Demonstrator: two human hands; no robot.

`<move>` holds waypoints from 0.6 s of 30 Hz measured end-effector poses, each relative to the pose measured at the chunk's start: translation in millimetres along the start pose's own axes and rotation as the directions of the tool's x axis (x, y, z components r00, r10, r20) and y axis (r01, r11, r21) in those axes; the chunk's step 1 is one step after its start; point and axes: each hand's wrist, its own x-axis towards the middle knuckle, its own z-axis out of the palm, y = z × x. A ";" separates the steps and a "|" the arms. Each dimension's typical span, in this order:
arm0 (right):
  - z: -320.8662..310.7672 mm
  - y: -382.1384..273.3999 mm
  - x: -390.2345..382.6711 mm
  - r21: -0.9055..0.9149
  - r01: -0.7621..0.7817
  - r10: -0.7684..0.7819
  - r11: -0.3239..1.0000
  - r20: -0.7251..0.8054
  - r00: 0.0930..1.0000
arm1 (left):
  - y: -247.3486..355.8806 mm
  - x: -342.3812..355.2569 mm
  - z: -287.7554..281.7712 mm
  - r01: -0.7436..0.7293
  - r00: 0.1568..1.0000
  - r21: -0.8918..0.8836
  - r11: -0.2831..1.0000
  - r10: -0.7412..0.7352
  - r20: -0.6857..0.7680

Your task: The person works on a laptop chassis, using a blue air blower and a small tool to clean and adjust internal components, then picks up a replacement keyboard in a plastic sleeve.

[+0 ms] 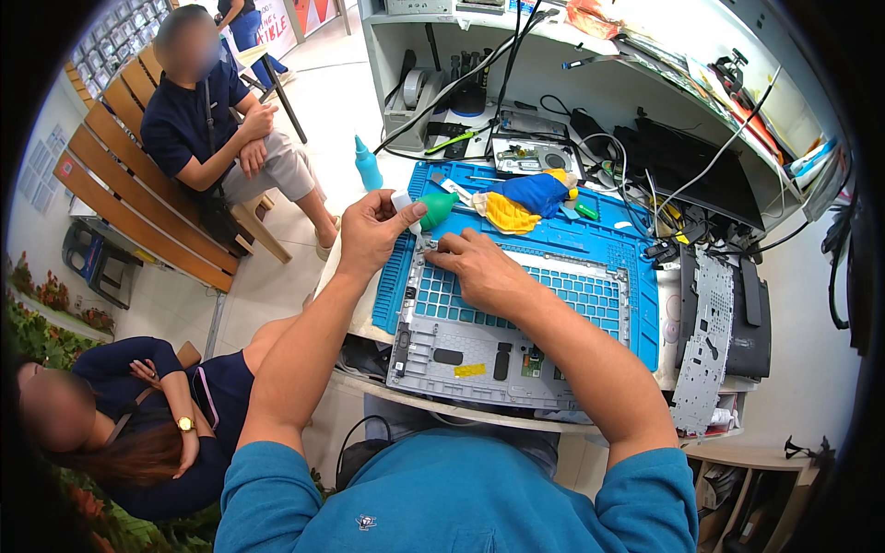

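My left hand [371, 232] pinches a small white tube [402, 200], its narrow tip pointing down at the far left corner of a grey laptop top case [433, 355]. Beside that tube lies a green rubber bulb [437, 211]. My right hand [484, 276] reaches across the keyboard openings, its thumb and index finger closed at the same corner; whatever is between them is hidden. The case lies inside up on a blue repair mat [645, 318], which shows through the key holes. Past my right hand is a blue and yellow cloth [530, 200].
A light-blue bottle with a nozzle [367, 166] stands left of the mat. Opened electronics [525, 157] and loose cables lie at the back. On the right, a perforated metal plate [705, 341] leans by dark panels. Two people sit at left, one on a wooden bench [138, 212].
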 end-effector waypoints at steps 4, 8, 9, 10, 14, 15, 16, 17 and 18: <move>-0.1 0.1 0.5 -0.007 0.002 -0.002 1.000 0.001 1.000 | 1.0 -0.5 0.4 -0.005 1.000 -0.003 1.000 0.005 -0.002; 0.3 -0.2 0.7 -0.002 -0.002 0.002 1.000 0.002 1.000 | 1.2 -1.0 0.1 -0.007 1.000 0.031 0.999 0.007 -0.011; 0.2 -0.3 0.7 0.001 -0.005 0.005 1.000 0.001 1.000 | 1.4 -1.0 0.1 -0.007 1.000 0.031 1.000 0.007 -0.010; 0.9 0.6 0.5 0.001 0.004 -0.004 1.000 -0.005 1.000 | 1.4 -1.0 0.2 -0.007 1.000 0.031 1.000 0.007 -0.009; 1.9 2.0 0.4 0.001 0.020 -0.020 1.000 -0.016 1.000 | 0.9 -1.4 4.3 -0.043 0.998 -0.010 0.999 0.042 -0.057; 1.9 1.7 0.6 0.002 0.020 -0.019 1.000 -0.016 1.000 | 1.0 -1.6 4.2 -0.041 0.997 -0.010 0.999 0.040 -0.059; 1.8 1.8 0.3 0.001 0.017 -0.017 1.000 -0.017 1.000 | 1.4 -1.4 4.7 -0.040 0.997 -0.011 0.999 0.039 -0.059; 1.8 1.9 0.1 0.000 0.015 -0.015 1.000 -0.019 1.000 | 2.0 -1.0 4.3 -0.028 0.999 -0.002 1.000 0.027 -0.043; 1.7 2.1 -0.1 -0.001 0.013 -0.013 1.000 -0.020 1.000 | 2.7 -0.4 3.2 -0.015 1.000 0.008 1.000 0.016 -0.027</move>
